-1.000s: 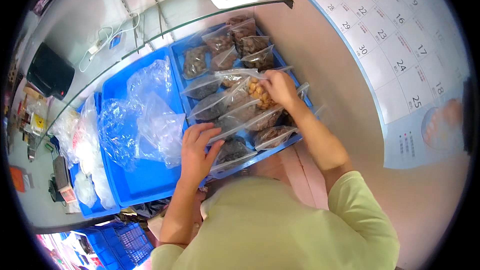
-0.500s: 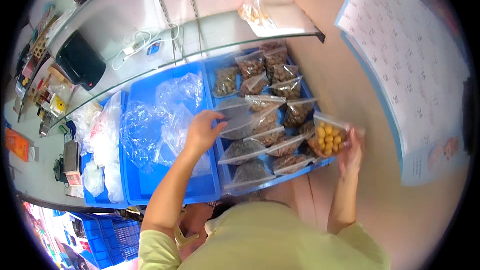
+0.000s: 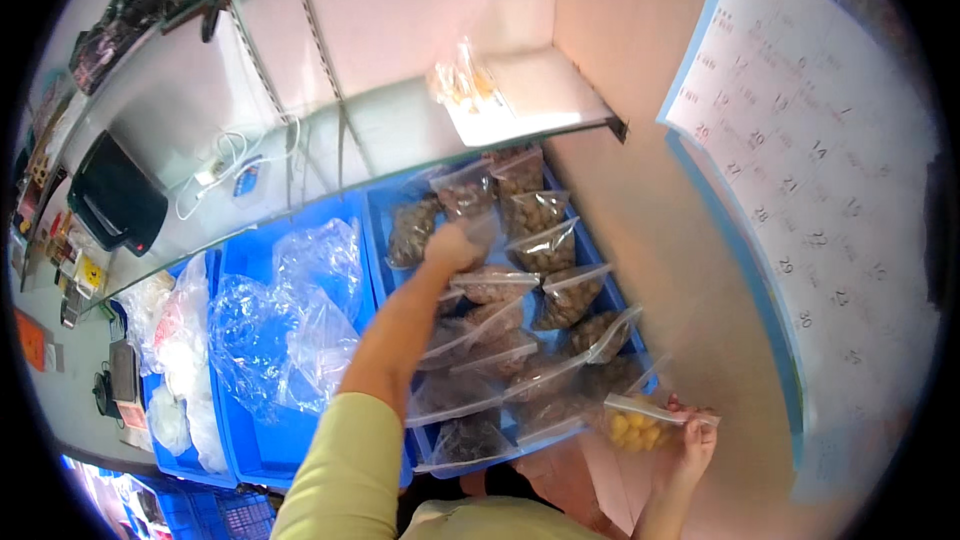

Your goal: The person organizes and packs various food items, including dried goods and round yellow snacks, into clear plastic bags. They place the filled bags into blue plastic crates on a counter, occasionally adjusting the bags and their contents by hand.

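Observation:
My right hand [image 3: 692, 435] pinches the zip edge of a clear bag of yellow, rounded pieces [image 3: 635, 430], held at the tray's near right corner. My left hand [image 3: 453, 248] reaches into the blue tray [image 3: 372, 230], among clear zip bags of brown lumpy contents. It touches or lies against one such bag [image 3: 484, 232] near the back; its fingers are blurred and partly hidden. Close to that hand are a bag of brown pieces [image 3: 412, 230] on its left and another brown bag [image 3: 545, 248] on its right. Darker bags [image 3: 470, 438] lie at the tray's near end.
Left of the tray, a blue bin [image 3: 265, 450] holds crumpled clear plastic [image 3: 265, 340], beside another with white bags [image 3: 195, 370]. Behind runs a glass shelf [image 3: 390, 145] with a dark container [image 3: 118, 195] and white cable. A calendar [image 3: 790, 150] hangs on the right wall.
My left hand has moved deeper into the tray, toward the back bags. My right hand has lowered with the bag of yellow pieces. The view has shifted.

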`<state>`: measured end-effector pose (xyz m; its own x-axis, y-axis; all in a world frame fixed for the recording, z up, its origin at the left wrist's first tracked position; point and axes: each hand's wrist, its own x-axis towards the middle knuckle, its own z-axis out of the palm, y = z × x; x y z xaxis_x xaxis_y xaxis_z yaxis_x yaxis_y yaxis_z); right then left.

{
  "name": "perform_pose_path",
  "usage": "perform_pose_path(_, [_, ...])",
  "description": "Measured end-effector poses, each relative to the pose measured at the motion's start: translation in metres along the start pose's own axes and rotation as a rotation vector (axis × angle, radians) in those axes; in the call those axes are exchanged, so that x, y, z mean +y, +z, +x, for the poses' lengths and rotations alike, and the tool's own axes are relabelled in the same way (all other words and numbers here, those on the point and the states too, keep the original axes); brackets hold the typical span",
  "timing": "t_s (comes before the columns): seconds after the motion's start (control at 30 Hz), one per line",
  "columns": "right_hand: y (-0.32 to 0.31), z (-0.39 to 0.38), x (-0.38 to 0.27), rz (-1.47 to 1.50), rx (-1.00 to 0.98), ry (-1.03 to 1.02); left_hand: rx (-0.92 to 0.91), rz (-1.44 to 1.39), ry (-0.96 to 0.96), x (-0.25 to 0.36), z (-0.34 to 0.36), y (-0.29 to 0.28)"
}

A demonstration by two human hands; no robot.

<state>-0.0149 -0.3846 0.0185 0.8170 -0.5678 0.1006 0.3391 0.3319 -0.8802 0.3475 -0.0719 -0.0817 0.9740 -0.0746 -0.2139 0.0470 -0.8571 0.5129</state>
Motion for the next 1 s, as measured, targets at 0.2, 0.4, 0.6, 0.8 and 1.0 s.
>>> perform_pose_path(0.2, [0.000,0.010,0.005,-0.084,0.008,0.041,-0.183,-0.322,0.413,-0.003,-0.009,-0.031])
perform_pose_path(0.4, [0.029,0.028,0.007,-0.159,-0.135,0.037,0.168,-0.400,0.258,-0.039,0.001,0.002])
perform_pose_path(0.6, [0.027,0.034,0.007,-0.182,-0.103,0.068,0.183,0.799,0.247,-0.097,-0.028,-0.023])
perform_pose_path(0.8, [0.027,0.034,0.014,-0.239,-0.094,0.030,0.039,1.193,0.406,-0.118,-0.012,0.000])
perform_pose_path(1.0, [0.033,0.038,0.004,-0.206,-0.110,0.040,-0.013,1.082,0.428,-0.098,-0.016,-0.038])
